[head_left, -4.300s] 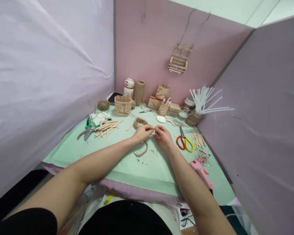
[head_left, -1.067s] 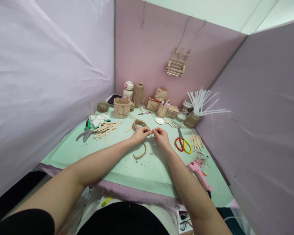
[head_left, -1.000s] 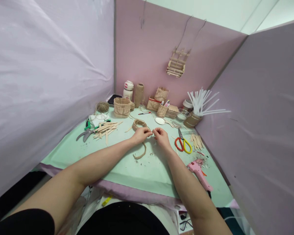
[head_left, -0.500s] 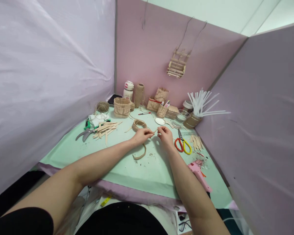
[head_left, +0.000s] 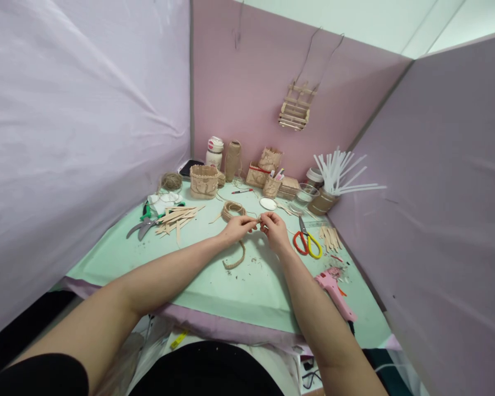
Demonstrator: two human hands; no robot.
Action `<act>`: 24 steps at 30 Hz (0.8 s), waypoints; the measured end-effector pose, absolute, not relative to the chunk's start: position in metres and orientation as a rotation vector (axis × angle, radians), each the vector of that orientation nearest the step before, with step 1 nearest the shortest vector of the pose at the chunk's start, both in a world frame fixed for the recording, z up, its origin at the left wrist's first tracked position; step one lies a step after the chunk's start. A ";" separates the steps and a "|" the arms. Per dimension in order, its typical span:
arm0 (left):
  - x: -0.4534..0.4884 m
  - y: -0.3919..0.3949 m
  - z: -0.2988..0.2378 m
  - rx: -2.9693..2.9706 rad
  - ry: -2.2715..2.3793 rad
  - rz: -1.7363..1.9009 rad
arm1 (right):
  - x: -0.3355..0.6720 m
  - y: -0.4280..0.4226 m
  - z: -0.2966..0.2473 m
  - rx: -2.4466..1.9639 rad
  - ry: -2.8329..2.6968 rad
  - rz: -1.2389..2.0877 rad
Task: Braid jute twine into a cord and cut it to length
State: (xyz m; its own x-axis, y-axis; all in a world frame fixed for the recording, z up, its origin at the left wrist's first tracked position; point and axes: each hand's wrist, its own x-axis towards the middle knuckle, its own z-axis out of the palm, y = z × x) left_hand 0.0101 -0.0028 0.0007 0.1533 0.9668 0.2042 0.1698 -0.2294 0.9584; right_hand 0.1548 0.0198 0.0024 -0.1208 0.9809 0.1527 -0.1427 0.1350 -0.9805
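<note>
Over the middle of the table, my left hand (head_left: pixel 240 228) and my right hand (head_left: pixel 274 228) meet fingertip to fingertip. Both pinch a thin brown twine, of which only a little shows between the fingers. A coil of braided jute cord (head_left: pixel 232 209) lies just behind my left hand. Below that hand a loose end of braided cord (head_left: pixel 236 261) curves across the table. To the right of my right hand rest scissors (head_left: pixel 307 242) with one red and one yellow handle.
Wooden sticks (head_left: pixel 177 221) and pruning shears (head_left: pixel 141 226) lie at left. A pink glue gun (head_left: pixel 335 292) is at right, below short sticks (head_left: pixel 330 238). Behind stand a woven basket (head_left: pixel 203 182), a twine spool (head_left: pixel 232 161), a clear bowl (head_left: pixel 304 197) and white glue sticks (head_left: pixel 338 170) in a holder.
My right hand has moved slightly left, so its fingertips now nearly touch those of my left hand. The view has shifted a little.
</note>
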 end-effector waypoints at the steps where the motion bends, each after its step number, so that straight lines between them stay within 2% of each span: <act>1: 0.010 -0.003 0.002 1.569 1.123 1.167 | 0.154 0.019 0.003 -0.948 -1.264 1.264; 14: 0.012 0.001 -0.005 1.523 0.936 1.192 | 0.154 0.020 0.002 -1.038 -1.084 1.560; 24: 0.008 0.005 -0.010 1.651 1.076 1.169 | 0.159 0.016 0.004 -0.893 -1.029 1.775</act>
State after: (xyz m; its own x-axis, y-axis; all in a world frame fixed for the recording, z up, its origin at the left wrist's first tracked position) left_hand 0.0076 0.0048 -0.0102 0.2025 0.9449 0.2573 0.1781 -0.2939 0.9391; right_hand 0.1588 0.0160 0.0038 -0.3610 0.9202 -0.1511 -0.3262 -0.2764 -0.9040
